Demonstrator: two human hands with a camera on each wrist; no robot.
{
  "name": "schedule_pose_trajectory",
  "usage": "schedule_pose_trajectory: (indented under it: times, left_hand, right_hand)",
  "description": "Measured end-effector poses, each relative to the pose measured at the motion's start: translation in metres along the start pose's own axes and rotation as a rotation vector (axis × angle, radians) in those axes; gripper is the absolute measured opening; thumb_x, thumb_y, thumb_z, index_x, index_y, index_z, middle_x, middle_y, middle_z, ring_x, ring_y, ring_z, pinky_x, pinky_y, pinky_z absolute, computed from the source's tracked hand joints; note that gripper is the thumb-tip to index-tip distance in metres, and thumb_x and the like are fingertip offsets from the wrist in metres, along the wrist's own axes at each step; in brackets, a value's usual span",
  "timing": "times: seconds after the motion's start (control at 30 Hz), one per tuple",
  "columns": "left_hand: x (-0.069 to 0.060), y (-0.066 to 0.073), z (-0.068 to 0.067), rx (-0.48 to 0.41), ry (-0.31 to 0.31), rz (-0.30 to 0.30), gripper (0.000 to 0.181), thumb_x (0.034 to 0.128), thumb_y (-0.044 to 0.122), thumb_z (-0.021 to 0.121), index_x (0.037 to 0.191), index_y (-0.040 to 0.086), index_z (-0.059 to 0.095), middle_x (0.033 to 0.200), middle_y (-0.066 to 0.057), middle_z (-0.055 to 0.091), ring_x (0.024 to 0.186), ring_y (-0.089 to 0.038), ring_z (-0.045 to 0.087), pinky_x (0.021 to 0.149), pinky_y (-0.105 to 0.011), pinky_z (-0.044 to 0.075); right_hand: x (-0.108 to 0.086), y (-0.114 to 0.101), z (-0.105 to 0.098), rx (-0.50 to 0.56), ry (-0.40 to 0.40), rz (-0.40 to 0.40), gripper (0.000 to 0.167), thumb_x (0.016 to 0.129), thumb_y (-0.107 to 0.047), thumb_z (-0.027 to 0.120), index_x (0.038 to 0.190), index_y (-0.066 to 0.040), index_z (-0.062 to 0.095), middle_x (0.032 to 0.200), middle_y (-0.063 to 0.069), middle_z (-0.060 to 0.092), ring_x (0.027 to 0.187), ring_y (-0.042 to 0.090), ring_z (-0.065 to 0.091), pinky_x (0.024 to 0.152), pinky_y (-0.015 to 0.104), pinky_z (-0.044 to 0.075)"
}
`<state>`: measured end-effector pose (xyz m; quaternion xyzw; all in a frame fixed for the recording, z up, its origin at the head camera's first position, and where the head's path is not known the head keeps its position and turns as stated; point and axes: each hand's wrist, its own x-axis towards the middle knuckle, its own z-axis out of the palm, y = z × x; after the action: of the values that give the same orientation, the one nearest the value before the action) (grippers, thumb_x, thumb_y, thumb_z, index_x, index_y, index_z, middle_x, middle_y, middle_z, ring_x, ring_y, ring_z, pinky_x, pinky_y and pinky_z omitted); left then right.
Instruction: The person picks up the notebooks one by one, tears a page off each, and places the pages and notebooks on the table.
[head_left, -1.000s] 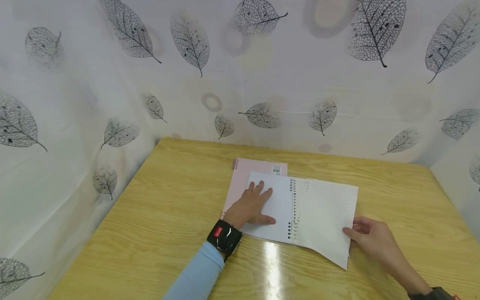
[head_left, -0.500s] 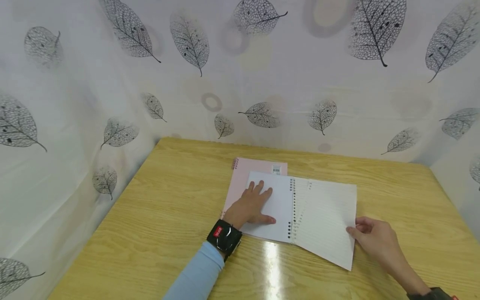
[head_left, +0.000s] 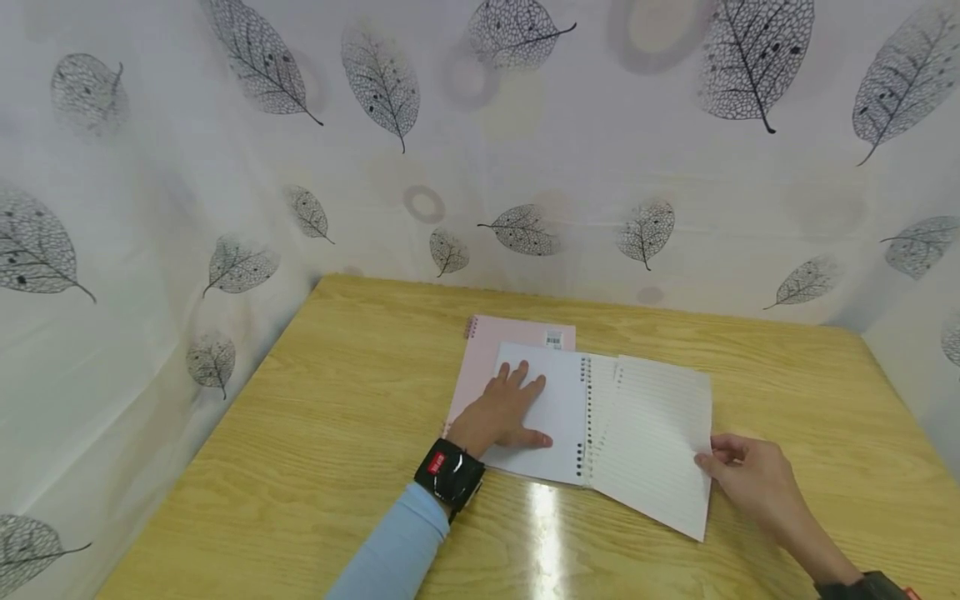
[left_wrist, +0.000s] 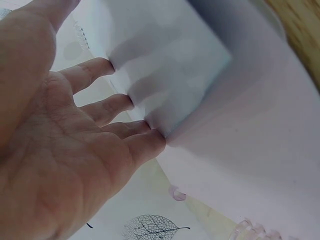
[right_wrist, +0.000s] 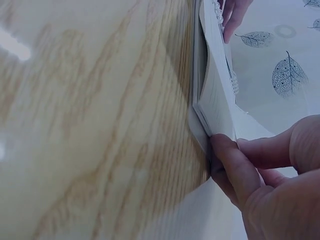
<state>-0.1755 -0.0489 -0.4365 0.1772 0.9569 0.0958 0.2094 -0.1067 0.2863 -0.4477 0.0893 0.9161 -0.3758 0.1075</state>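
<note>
Near the middle of the wooden table [head_left: 337, 417], a white notebook [head_left: 561, 379] lies opened out, its left half overlapping a pink notebook [head_left: 480, 350] with a barcode label [head_left: 553, 338] near the far right corner. My left hand [head_left: 501, 412] is spread over the white page left of the rings [head_left: 588, 421], fingers apart and grasping nothing; I judge that it steadies that side.

My right hand [head_left: 750, 479] pinches the right edge of the lined sheet [head_left: 660, 442], below the middle of that edge, with the thumb on top. I cannot tell whether the fingers underneath take only that sheet.

From my right hand the sheet stretches left toward the rings, its long axis running away from me. Its holed edge slants: apart from the rings at the far end, close to them at the near end. So, to my judgement, everything turns on the line from my pinch to the rings, across the sheet's short side. Of my 2 hands, the right is nearer, being already on the sheet.
</note>
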Motion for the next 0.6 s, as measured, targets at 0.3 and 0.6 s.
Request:
schedule_pose_trajectory:
  times: [0.3,0.6]
  left_hand:
    - [-0.0003,-0.0002,-0.0007,0.001,0.002,0.000,0.097,0.0883,0.060,0.072,0.164,0.021,0.026,0.174,-0.012,0.011,0.160,-0.039,0.010,0.131,-0.048,0.020]
    - [0.0015,-0.0015,0.0009,-0.009,-0.003,0.000,0.097,0.0878,0.060,0.072,0.164,0.022,0.025,0.174,-0.011,0.011,0.161,-0.038,0.009,0.131,-0.048,0.019]
  right_hand:
    - [0.0047,0.0018,-0.0044,0.177,-0.111,0.085,0.056,0.100,-0.011,0.063,0.140,0.022,0.043,0.110,0.014,0.058,0.086,0.004,0.059,0.073,0.020,0.062]
    - [0.0073,0.0021,-0.0071,0.188,-0.130,0.081,0.057,0.100,-0.011,0.062,0.139,0.025,0.041,0.104,0.012,0.063,0.083,0.002,0.061,0.072,0.020,0.061]
